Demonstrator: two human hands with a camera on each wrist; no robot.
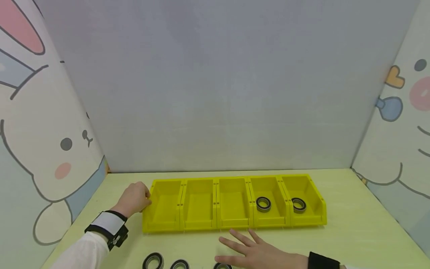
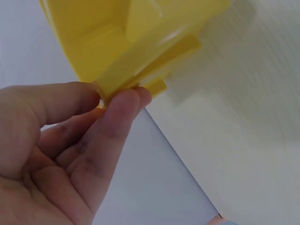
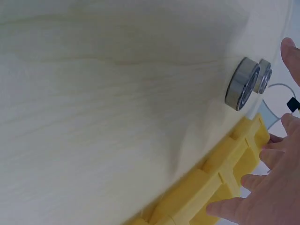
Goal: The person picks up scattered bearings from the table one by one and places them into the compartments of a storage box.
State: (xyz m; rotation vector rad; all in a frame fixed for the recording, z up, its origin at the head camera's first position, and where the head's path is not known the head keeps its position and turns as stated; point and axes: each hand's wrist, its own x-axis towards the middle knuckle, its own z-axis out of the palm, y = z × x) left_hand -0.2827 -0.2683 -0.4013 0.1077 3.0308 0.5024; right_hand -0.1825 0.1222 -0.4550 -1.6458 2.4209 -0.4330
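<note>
A row of joined yellow bins stands on the table, five-sided compartments side by side. My left hand pinches the edge of the leftmost bin's outer wall between thumb and fingers. The two right-hand bins each hold a ball bearing, one in the second from the right and one at the far right. In front of the row, my right hand hovers with fingers spread, holding nothing. Near its fingertips lies a bearing, partly cut off by the frame edge.
Two more bearings, one and another, lie on the pale table in front of the left bins. A grey panel rises behind, and walls with cartoon prints flank both sides.
</note>
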